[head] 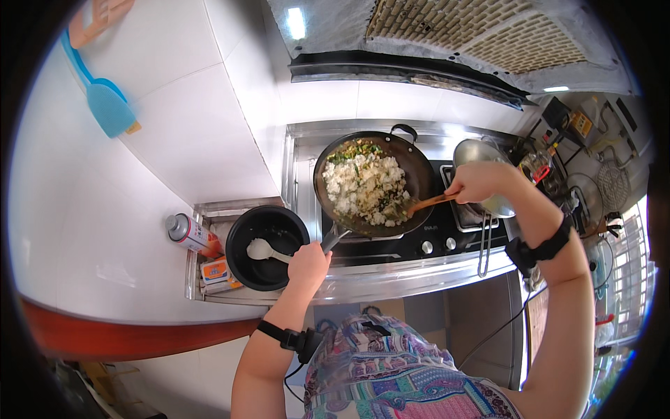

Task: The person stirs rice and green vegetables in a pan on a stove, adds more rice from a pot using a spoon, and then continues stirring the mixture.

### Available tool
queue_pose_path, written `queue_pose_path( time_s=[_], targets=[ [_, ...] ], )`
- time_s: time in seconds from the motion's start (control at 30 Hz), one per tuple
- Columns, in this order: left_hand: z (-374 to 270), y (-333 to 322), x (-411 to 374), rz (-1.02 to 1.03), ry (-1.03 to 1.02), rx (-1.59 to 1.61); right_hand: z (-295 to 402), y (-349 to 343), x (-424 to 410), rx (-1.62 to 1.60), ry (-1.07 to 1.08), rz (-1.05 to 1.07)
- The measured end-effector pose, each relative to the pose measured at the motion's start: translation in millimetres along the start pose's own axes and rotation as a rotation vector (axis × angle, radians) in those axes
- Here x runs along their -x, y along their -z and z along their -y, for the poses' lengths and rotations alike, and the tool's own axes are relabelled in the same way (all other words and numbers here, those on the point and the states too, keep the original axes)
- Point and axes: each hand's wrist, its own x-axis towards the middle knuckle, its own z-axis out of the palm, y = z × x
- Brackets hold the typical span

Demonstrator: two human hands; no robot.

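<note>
A dark wok (417, 173) sits on the left side of the black gas stove, with white rice (361, 180) and chopped greens (356, 151) in it. My left hand (309, 266) is closed around the wok's grey handle (330, 242). From the right, my right hand (482, 182) grips a wooden spatula (433, 202), whose blade is down in the rice at the wok's lower right. Below and left of the wok stands a black inner pot (268, 280); a white rice paddle (260, 249) lies in it, its handle end partly hidden behind my left hand.
On the right burner side sits a metal pan (473, 152) with a wire handle jutting over the stove edge. A spray can (191, 234) and a small box (215, 271) stand left of the pot. A range hood (335, 65) overhangs the stove; bottles and lids crowd the right.
</note>
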Motion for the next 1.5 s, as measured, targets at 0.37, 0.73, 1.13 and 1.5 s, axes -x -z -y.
queue_pose_path(
  time_s=[0.37,0.73,1.13,1.5],
  targets=[
    [3,12,-2,0.033,0.005,-0.023,43,-18,-15,0.289,-0.094,-0.175],
    [-2,12,-3,0.016,0.041,-0.098,-82,0,-121,0.387,-0.062,-0.401],
    [-13,17,2,0.0,0.107,-0.093,-73,41,-103,0.803,0.301,-0.7],
    [-10,14,-1,-0.026,0.05,-0.096,-105,61,-263,0.379,0.247,-0.541]
  ],
)
